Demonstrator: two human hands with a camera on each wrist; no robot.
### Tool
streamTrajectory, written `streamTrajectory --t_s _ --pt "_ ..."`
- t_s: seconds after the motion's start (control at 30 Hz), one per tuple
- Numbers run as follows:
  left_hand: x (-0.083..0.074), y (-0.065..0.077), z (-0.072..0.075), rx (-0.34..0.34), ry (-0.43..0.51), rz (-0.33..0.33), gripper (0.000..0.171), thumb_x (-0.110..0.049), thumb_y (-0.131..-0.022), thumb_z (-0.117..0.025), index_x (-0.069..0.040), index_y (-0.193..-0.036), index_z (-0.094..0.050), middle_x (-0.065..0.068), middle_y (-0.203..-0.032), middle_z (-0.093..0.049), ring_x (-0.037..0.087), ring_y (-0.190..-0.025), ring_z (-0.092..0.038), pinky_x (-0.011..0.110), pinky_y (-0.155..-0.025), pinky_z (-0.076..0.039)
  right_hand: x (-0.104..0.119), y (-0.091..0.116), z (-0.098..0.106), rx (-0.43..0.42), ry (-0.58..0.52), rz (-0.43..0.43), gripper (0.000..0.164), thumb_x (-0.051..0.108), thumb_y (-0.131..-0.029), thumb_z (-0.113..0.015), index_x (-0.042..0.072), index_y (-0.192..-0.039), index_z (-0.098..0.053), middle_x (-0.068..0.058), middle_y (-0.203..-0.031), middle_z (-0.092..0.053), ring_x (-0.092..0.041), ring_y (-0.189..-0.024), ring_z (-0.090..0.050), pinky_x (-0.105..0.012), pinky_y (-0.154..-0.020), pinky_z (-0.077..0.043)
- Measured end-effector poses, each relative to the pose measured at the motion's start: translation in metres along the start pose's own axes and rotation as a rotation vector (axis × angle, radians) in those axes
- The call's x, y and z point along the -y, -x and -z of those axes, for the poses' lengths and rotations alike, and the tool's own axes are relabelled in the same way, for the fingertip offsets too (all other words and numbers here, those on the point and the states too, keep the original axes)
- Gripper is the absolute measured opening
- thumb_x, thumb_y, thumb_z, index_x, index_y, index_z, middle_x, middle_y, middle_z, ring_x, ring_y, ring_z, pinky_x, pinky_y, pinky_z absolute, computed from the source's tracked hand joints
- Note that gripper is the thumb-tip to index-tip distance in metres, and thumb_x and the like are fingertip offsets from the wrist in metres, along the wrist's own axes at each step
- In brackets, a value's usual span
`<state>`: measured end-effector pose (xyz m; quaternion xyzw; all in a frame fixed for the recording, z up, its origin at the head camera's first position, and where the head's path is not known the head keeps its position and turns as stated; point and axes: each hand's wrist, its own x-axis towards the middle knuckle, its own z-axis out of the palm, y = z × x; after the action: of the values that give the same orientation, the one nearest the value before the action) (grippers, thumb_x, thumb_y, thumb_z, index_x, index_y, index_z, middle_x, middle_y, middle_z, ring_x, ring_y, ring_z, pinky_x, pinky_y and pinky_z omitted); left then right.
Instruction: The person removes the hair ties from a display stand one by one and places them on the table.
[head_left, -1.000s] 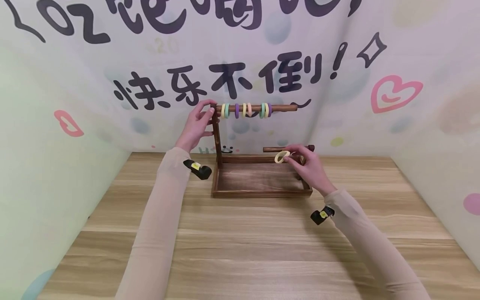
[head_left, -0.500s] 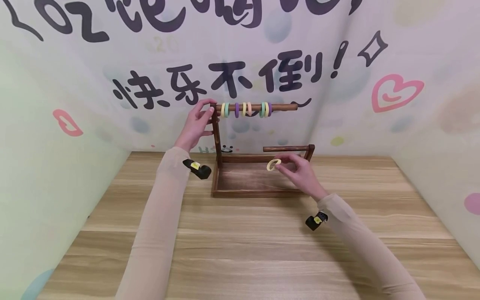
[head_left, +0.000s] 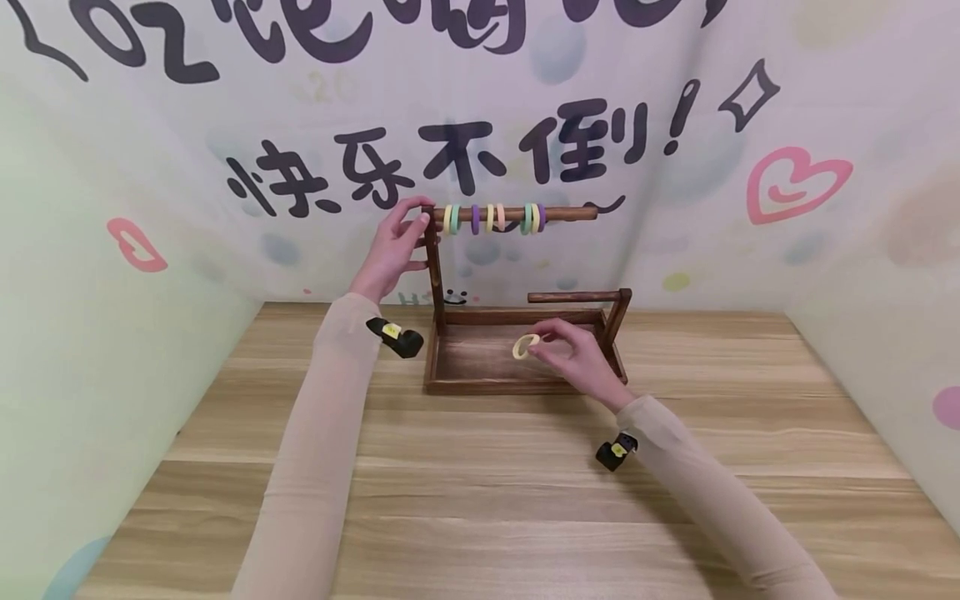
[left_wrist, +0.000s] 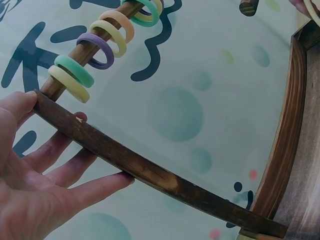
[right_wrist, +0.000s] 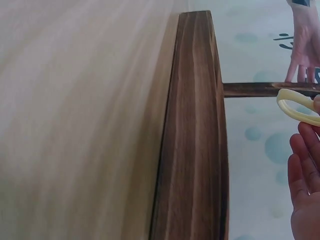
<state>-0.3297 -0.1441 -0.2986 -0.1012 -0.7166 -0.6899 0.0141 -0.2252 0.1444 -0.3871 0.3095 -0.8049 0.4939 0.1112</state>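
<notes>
My right hand [head_left: 581,362] pinches a pale yellow hair tie [right_wrist: 284,96] between thumb and fingertips. In the head view it is over the tray [head_left: 487,387] of a dark wooden stand. At the stand's left, my left hand [head_left: 388,254] holds the top of the tall post [left_wrist: 125,155], thumb on one side and the fingers spread along the other. From that post an upper bar [head_left: 572,214] extends right, carrying several hair ties in yellow, mint, purple and peach, such as a purple hair tie [head_left: 475,221].
A lower bar [head_left: 570,297] with no hair ties runs left from a short post [head_left: 617,321] at the tray's right end. The stand is on a wood-grain table [head_left: 480,483], close to a printed cloth backdrop [head_left: 330,258]. Pale walls flank both sides.
My right hand has drawn the yellow hair tie from the lower bar's area leftward and down over the tray, uncovering the bar. My left hand stays on the tall post.
</notes>
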Motion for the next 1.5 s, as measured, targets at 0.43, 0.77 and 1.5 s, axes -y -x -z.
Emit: streamTrajectory --t_s 0.43,0.77,1.5 --pt "0.0 0.0 -0.001 0.002 0.007 0.004 0.028 -0.024 -0.104 -0.046 -0.022 -0.131 -0.05 0.016 -0.124 -0.058 0.035 -0.116 -0.055 0.059 -0.086 -0.047 0.003 -0.003 -0.024 0.035 -0.057 0.069 0.023 -0.009 -0.084 -0.069 -0.01 -0.106 -0.063 -0.021 -0.098 -0.067 -0.029 -0.089 -0.063 -0.043 -0.08 -0.052" --pt "0.001 -0.002 -0.001 -0.005 -0.002 0.007 0.027 -0.025 -0.103 -0.047 -0.023 -0.131 -0.05 0.015 -0.124 -0.058 0.032 -0.114 -0.056 0.059 -0.087 -0.047 0.009 -0.005 -0.039 0.124 -0.092 -0.002 0.022 -0.004 -0.084 -0.071 -0.009 -0.105 -0.065 -0.02 -0.1 -0.068 -0.028 -0.091 -0.063 -0.046 -0.085 -0.05" --pt "0.001 -0.001 -0.001 0.001 -0.001 -0.003 0.028 -0.025 -0.104 -0.046 -0.022 -0.131 -0.05 0.015 -0.121 -0.059 0.035 -0.115 -0.056 0.059 -0.086 -0.047 -0.028 -0.006 -0.087 0.3 -0.094 0.077 0.024 0.007 -0.084 -0.075 0.003 -0.107 -0.067 -0.004 -0.099 -0.07 -0.012 -0.09 -0.064 -0.029 -0.081 -0.052"
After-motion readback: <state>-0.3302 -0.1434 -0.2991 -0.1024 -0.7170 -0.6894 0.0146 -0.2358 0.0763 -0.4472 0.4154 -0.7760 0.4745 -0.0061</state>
